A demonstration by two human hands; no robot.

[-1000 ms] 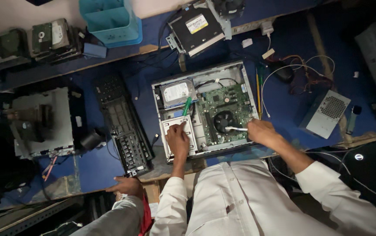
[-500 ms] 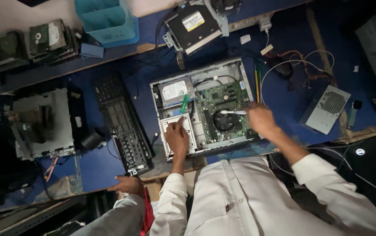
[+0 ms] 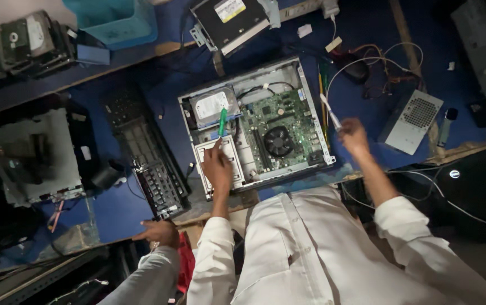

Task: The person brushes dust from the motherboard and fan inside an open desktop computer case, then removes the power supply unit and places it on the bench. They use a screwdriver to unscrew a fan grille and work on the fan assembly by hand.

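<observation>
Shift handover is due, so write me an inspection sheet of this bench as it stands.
Surface: blue-covered bench, crowded.
Job's things: open desktop computer case lying flat, with drive, fan and green board exposed; green-handled screwdriver; pale slim tool.
Clutter: black optical drive, grey power supply, teal bin, black slotted panel, another opened case at left.
Hands: left hand holds the screwdriver over the case; right hand holds the pale tool beside the case; another person's hand rests on the bench edge.
Cables: loose bundle by the power supply.
Surroundings: dark floor, little discernible.
</observation>
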